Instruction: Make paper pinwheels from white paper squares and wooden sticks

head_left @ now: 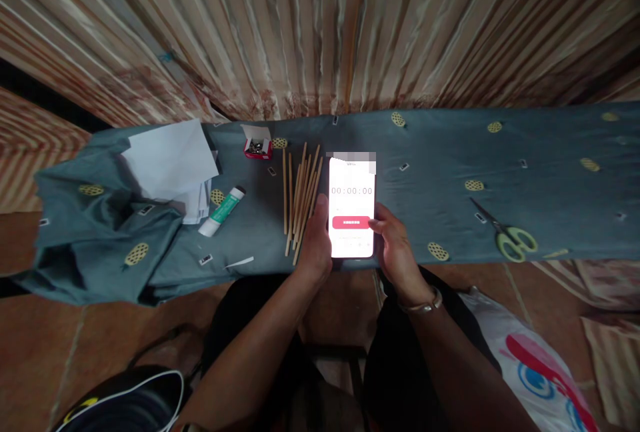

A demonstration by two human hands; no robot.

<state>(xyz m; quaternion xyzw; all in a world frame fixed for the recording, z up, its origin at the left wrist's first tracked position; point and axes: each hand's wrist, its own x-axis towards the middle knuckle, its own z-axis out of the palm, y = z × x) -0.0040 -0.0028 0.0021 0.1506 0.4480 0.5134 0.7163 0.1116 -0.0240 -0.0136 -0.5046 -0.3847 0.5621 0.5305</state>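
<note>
A lit smartphone point(351, 175) stands upright in the middle of the head view, its bright screen showing a timer at zero above a red button. My left hand point(316, 242) is closed on its left edge, with the thumb along the side. At the right edge, my right hand point(399, 249) grips the phone too, and its thumb tip touches the end of the red button. Several thin wooden sticks point(299, 195) lie just left of the phone, partly behind my left hand. A metal bracelet point(425, 302) circles my right wrist.
On the blue-green cloth point(435, 145) lie white papers point(173, 159), a glue stick point(223, 212), an open red box of small metal pieces point(257, 147), a paper scrap point(239, 263) and green-handled scissors point(505, 235). A printed plastic bag point(525, 359) rests at lower right. Curtains point(310, 32) hang behind.
</note>
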